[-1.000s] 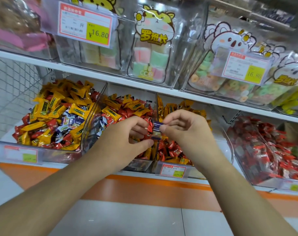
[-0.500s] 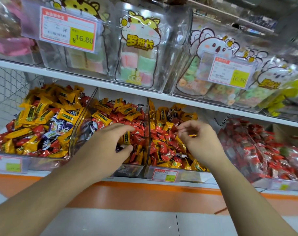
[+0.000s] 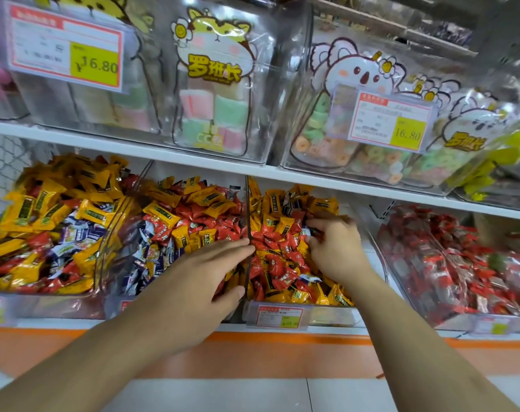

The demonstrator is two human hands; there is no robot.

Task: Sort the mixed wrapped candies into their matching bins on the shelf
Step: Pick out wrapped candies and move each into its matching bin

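Observation:
Three clear bins hold mixed yellow, red and blue-white wrapped candies: a left bin (image 3: 101,263), a middle bin (image 3: 175,221) and a third bin (image 3: 282,203). A clear divider wall (image 3: 248,221) stands between the middle and third bins. My left hand (image 3: 205,272) lies flat over the front of the middle bin, fingers straight, fingertips at the divider. My right hand (image 3: 334,248) is down in the third bin's pile with curled fingers. Thumb and forefinger pinch a small dark-wrapped candy (image 3: 311,232), which is mostly hidden.
A fourth bin (image 3: 448,263) at the right holds only red-wrapped candies. The upper shelf (image 3: 252,171) carries clear boxes of bagged soft sweets with price tags (image 3: 65,46). Price labels (image 3: 279,316) line the lower shelf's front edge, above an orange band.
My hands, which together held a blue candy in front of the bins, have parted. The right hand went down into the third bin; the left stretched flat toward the divider.

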